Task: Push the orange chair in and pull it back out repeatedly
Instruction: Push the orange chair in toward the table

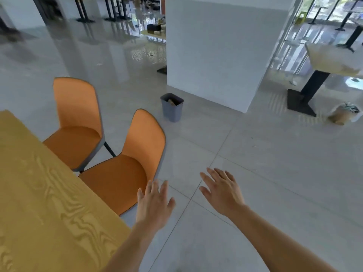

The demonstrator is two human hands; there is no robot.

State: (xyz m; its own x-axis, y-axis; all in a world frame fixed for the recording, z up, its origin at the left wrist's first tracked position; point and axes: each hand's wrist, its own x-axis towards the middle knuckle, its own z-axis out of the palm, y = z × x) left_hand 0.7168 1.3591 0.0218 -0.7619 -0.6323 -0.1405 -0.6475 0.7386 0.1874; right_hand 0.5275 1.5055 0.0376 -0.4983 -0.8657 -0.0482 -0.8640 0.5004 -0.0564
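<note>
Two orange chairs stand side by side at the edge of a yellow wood-grain table (39, 193). The nearer orange chair (125, 173) has its seat partly under the table edge and its back toward the open floor. The farther orange chair (76, 122) stands behind it to the left. My left hand (155, 205) hovers with fingers spread just right of the nearer chair's seat and below its back, holding nothing; I cannot tell whether it touches the chair. My right hand (222, 191) is spread flat over the floor further right, empty.
A grey waste bin (172, 107) stands on the tiled floor beyond the chairs. A large white pillar (220, 52) rises behind it. At the right is another table with a black base (302, 101) and a brown bag (343, 114) on the floor.
</note>
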